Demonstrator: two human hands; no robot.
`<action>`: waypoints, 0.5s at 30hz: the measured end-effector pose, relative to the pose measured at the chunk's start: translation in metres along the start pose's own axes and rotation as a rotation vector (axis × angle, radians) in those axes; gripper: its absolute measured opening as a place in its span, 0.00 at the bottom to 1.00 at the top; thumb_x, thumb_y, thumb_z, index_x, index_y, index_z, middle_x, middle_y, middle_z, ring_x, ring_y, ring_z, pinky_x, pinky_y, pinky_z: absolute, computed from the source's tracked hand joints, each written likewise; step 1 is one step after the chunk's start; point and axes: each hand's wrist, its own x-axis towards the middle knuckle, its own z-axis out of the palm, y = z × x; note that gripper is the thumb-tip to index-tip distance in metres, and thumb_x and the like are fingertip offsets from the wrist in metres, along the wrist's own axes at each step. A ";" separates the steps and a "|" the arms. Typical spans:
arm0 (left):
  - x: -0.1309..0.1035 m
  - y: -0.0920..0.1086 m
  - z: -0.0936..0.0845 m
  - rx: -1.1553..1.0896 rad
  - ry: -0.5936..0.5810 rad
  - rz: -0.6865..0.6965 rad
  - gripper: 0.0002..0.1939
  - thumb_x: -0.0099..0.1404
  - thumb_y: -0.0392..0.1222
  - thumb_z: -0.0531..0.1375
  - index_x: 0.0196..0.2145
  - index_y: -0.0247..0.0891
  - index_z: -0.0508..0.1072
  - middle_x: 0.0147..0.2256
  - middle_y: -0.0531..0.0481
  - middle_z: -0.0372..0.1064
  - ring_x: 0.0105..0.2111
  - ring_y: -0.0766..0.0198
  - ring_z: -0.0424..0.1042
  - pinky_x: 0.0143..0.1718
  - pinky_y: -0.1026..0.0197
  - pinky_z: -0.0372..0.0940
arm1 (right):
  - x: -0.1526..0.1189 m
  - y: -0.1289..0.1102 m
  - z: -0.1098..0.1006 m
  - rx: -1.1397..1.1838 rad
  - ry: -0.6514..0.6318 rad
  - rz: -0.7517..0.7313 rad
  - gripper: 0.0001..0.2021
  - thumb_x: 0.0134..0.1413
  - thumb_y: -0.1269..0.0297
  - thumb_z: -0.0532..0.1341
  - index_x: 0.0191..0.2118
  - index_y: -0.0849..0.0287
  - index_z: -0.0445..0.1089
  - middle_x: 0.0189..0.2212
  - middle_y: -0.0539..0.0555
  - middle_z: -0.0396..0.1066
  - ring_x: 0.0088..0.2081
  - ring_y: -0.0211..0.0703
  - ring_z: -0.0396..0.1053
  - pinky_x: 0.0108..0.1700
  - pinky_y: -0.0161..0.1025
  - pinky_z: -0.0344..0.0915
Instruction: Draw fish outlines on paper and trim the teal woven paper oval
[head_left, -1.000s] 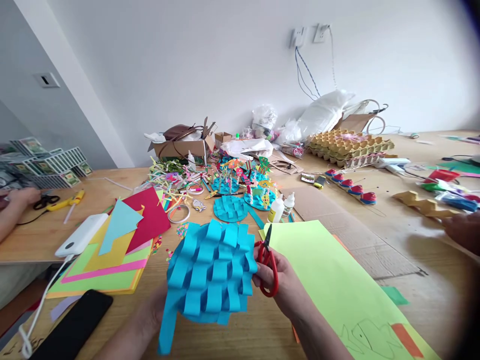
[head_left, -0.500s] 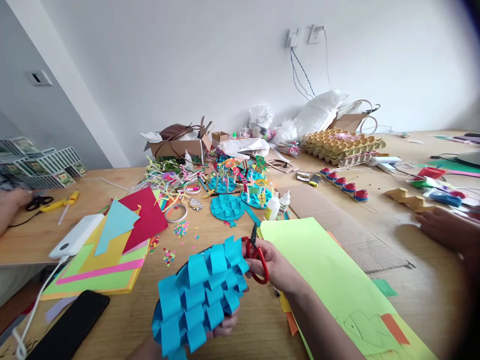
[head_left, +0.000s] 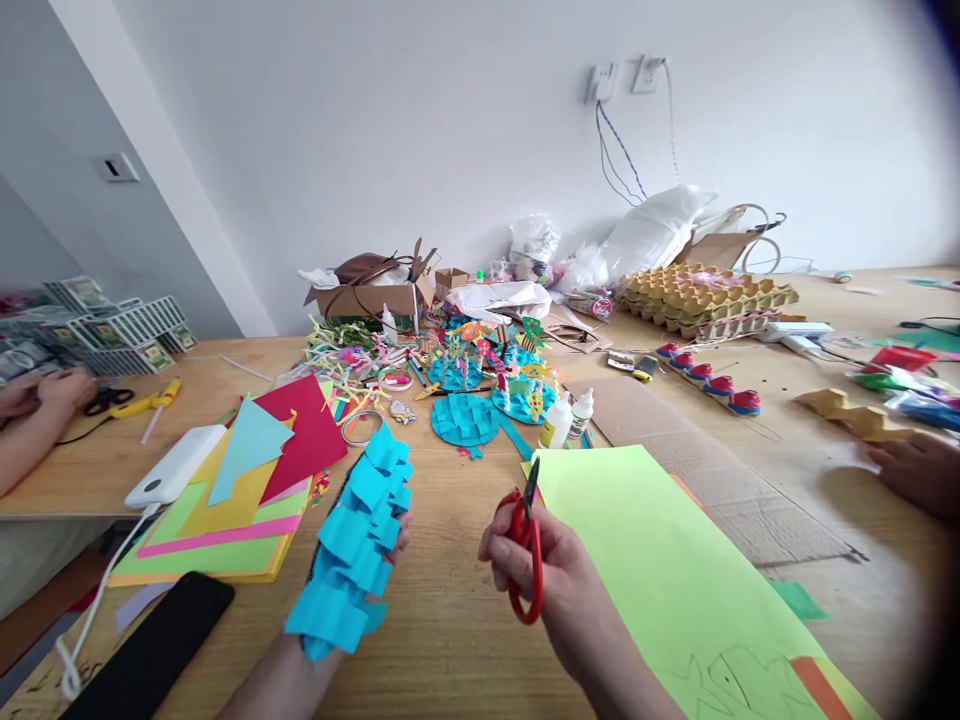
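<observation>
My left hand (head_left: 402, 536) grips a blue paper piece (head_left: 357, 545) covered in rows of raised, curled flaps. It is tilted nearly edge-on, and most of that hand is hidden behind it. My right hand (head_left: 544, 560) is closed around red-handled scissors (head_left: 527, 545), their dark blades pointing up and away from the blue piece. Beside my right hand lies a large light-green sheet (head_left: 637, 540) with a pencilled fish (head_left: 739, 685) near its bottom. Farther back rests a round blue flapped paper disc (head_left: 465, 420).
Coloured paper sheets (head_left: 217, 515), a white power bank (head_left: 174, 466) and a black phone (head_left: 154, 650) lie left. Glue bottles (head_left: 556, 424), decorated blue models (head_left: 521, 398) and egg trays (head_left: 705, 298) stand behind. Other people's hands appear at left (head_left: 56, 392) and right (head_left: 919, 470).
The blue piece has swung left and turned more edge-on. My right hand has come away from it, lower, still holding the scissors.
</observation>
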 end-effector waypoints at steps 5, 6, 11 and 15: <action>0.008 -0.006 0.030 0.048 0.165 0.201 0.17 0.51 0.47 0.67 0.37 0.41 0.69 0.24 0.57 0.67 0.18 0.70 0.65 0.19 0.68 0.62 | -0.017 -0.009 0.028 0.045 -0.164 0.039 0.18 0.36 0.52 0.69 0.26 0.60 0.64 0.22 0.48 0.65 0.21 0.33 0.58 0.24 0.32 0.56; 0.009 -0.007 0.034 0.054 0.189 0.235 0.19 0.51 0.47 0.67 0.39 0.41 0.68 0.24 0.57 0.68 0.19 0.70 0.66 0.19 0.68 0.62 | -0.017 -0.008 0.030 0.035 -0.170 0.034 0.19 0.35 0.52 0.69 0.26 0.59 0.64 0.22 0.48 0.64 0.21 0.33 0.58 0.24 0.32 0.55; 0.015 -0.010 0.034 0.105 0.313 0.403 0.21 0.52 0.47 0.66 0.41 0.40 0.66 0.29 0.56 0.70 0.22 0.68 0.68 0.24 0.66 0.66 | -0.016 0.003 0.027 -0.055 -0.031 -0.010 0.18 0.38 0.51 0.67 0.29 0.59 0.64 0.19 0.45 0.58 0.21 0.33 0.53 0.24 0.32 0.51; 0.018 -0.010 0.027 0.166 0.401 0.560 0.18 0.55 0.50 0.64 0.42 0.43 0.66 0.36 0.55 0.69 0.33 0.66 0.69 0.32 0.66 0.65 | -0.014 0.013 0.018 -0.094 0.075 -0.087 0.16 0.40 0.52 0.66 0.28 0.58 0.63 0.22 0.46 0.59 0.24 0.35 0.54 0.26 0.32 0.54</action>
